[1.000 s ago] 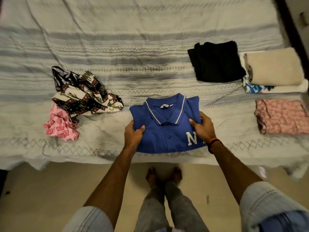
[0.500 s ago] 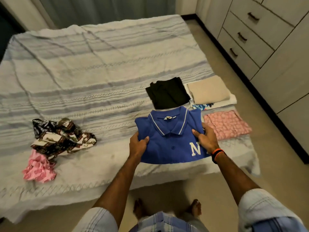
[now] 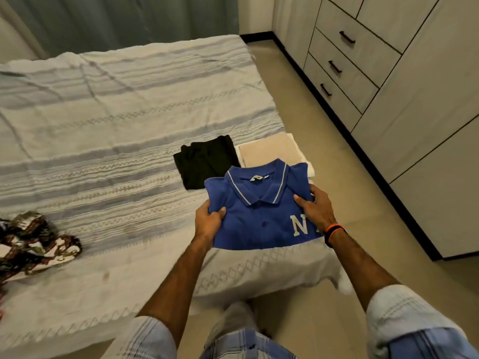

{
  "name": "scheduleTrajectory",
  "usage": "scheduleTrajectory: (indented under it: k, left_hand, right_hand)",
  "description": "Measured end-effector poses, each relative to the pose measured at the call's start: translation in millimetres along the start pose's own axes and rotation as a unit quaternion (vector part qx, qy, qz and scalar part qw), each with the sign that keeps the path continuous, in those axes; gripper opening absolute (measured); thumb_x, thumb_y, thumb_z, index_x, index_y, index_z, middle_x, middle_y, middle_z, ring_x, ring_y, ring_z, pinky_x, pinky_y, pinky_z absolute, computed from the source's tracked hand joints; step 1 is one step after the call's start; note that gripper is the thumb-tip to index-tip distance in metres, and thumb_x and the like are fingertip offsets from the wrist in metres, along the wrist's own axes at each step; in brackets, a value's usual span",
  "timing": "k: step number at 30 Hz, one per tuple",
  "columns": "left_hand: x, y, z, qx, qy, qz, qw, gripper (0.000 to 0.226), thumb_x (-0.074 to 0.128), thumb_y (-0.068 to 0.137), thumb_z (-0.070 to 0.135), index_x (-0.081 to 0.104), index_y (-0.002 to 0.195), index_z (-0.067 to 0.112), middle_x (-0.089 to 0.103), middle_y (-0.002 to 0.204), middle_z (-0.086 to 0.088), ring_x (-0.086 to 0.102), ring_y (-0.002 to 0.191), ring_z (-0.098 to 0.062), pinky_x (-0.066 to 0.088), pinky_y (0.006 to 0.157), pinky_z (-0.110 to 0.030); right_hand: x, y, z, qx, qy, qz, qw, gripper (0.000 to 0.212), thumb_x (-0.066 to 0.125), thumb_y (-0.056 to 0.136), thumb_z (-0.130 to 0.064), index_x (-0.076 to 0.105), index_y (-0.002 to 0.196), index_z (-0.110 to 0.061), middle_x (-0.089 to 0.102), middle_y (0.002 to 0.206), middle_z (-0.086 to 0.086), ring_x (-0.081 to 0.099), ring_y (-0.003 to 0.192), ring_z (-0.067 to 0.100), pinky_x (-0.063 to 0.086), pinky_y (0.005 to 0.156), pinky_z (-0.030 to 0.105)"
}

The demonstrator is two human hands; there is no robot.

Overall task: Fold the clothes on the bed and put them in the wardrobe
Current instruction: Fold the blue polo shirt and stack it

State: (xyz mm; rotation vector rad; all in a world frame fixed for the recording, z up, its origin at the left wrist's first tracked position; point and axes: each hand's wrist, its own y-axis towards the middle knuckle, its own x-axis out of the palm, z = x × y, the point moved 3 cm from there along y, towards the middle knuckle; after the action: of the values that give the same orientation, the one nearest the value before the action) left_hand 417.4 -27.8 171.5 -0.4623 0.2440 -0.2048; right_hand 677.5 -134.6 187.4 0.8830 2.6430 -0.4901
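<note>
A folded blue polo shirt (image 3: 259, 216) with a white letter N is held up over the right end of the bed (image 3: 116, 130). My left hand (image 3: 208, 222) grips its left edge, thumb on top. Gripping its right edge is my right hand (image 3: 315, 207), which wears an orange and black wristband. Behind the shirt lie a folded black garment (image 3: 204, 161) and a folded beige one (image 3: 267, 151) on the bedspread. An unfolded patterned brown and white garment (image 3: 33, 242) sits at the bed's left edge. The wardrobe (image 3: 414, 104) with drawers stands on the right.
Three drawers with dark handles (image 3: 346, 37) face the aisle between bed and wardrobe. That tiled floor aisle (image 3: 337, 156) runs along the bed's right side. A grey curtain (image 3: 116, 19) hangs behind the bed. My legs stand at the bed's near edge.
Both hands have lifted the folded blue shirt off the bed and carried it right, over the other folded clothes. The view has turned right toward the wardrobe.
</note>
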Motion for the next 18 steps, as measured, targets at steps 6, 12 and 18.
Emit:
scheduleTrajectory:
  k: [6, 12, 18]
  left_hand:
    - [64.0, 67.7, 23.6, -0.028, 0.002, -0.004, 1.0, 0.024, 0.062, 0.094, 0.014, 0.059, 0.118, 0.014, 0.064, 0.113, -0.004, 0.062, 0.105, -0.027, 0.053, 0.091, -0.042]
    - [110.5, 126.0, 43.8, -0.035, 0.036, -0.027, 0.998, 0.02, 0.061, 0.093, 0.009, 0.059, 0.111, 0.017, 0.064, 0.114, -0.008, 0.061, 0.109, -0.03, 0.05, 0.092, -0.042]
    - [145.7, 183.6, 48.8, -0.063, 0.05, -0.019, 0.997, 0.033, 0.061, 0.094, 0.011, 0.056, 0.127, 0.012, 0.062, 0.123, -0.008, 0.059, 0.113, -0.028, 0.048, 0.092, -0.039]
  right_hand:
    - [-26.6, 79.6, 8.6, 0.025, -0.011, 0.012, 1.0, 0.029, 0.067, 0.092, -0.019, 0.063, 0.12, -0.016, 0.069, 0.114, 0.006, 0.066, 0.098, 0.027, 0.054, 0.088, 0.043]
    - [-40.0, 149.9, 16.4, 0.072, -0.012, 0.02, 0.997, 0.017, 0.066, 0.092, -0.016, 0.063, 0.108, -0.021, 0.07, 0.099, 0.001, 0.069, 0.09, 0.028, 0.058, 0.08, 0.041]
    - [-34.7, 228.5, 30.7, 0.088, -0.027, -0.003, 0.996, 0.021, 0.067, 0.092, -0.014, 0.063, 0.112, -0.017, 0.069, 0.104, 0.004, 0.067, 0.096, 0.032, 0.056, 0.085, 0.047]
